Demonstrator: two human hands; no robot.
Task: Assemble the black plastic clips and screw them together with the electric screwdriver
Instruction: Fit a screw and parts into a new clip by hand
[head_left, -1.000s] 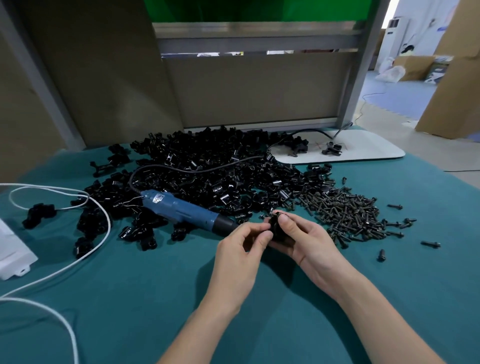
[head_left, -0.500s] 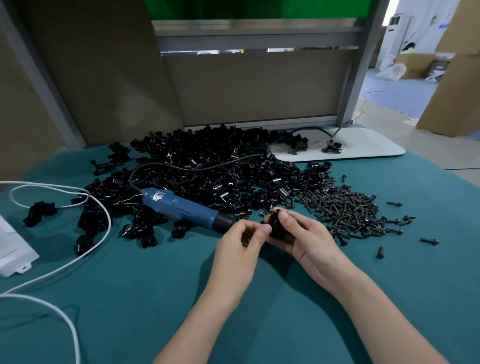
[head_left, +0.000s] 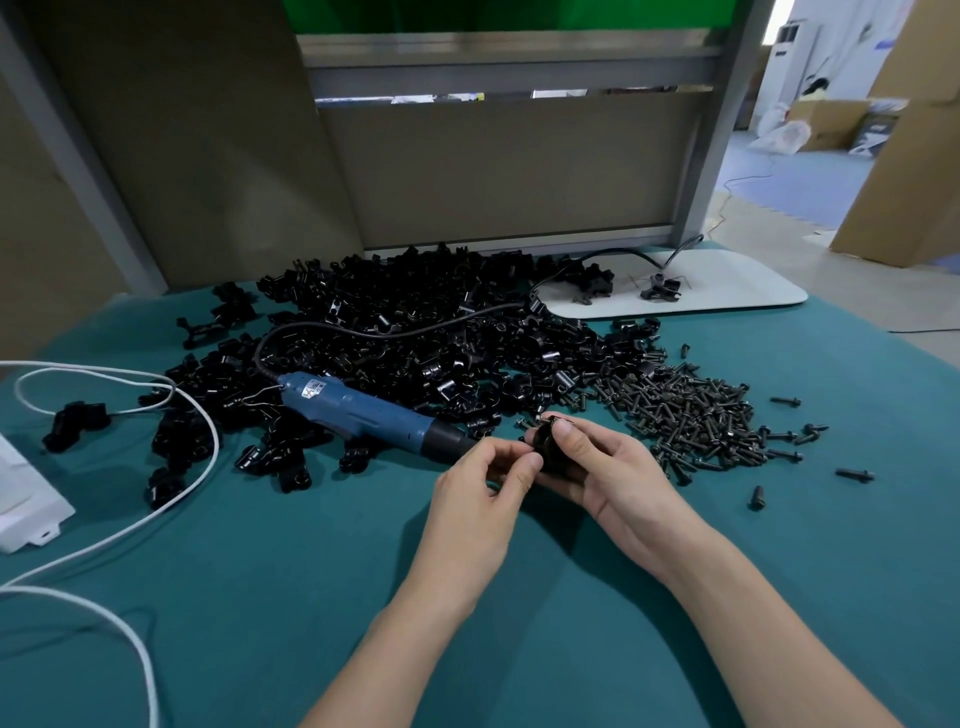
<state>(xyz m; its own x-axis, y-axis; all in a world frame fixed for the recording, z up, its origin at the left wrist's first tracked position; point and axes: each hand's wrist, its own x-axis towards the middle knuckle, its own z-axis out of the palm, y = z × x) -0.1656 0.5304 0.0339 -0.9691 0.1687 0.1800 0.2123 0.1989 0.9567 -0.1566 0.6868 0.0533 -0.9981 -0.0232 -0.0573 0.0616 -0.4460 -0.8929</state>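
My right hand (head_left: 605, 475) grips a black plastic clip (head_left: 546, 442) between thumb and fingers, just above the green cloth. My left hand (head_left: 480, 501) meets it from the left, fingertips pinching at the clip's near side; what they pinch is hidden. The blue electric screwdriver (head_left: 363, 410) lies on the cloth to the left, its black nose pointing at my hands. A big heap of black clips (head_left: 441, 332) lies behind it. A pile of dark screws (head_left: 691, 415) spreads to the right of my hands.
A white cable (head_left: 171, 499) loops over the left of the green cloth (head_left: 291, 582) beside a white box (head_left: 26, 514). A white board (head_left: 727, 291) with two assembled clips lies at the back right. Stray screws (head_left: 854, 474) dot the right side. Partition panels stand behind.
Both hands stayed together on the clip and drifted slightly toward the back. My left fingers shifted their pinch a little. The screwdriver did not move.
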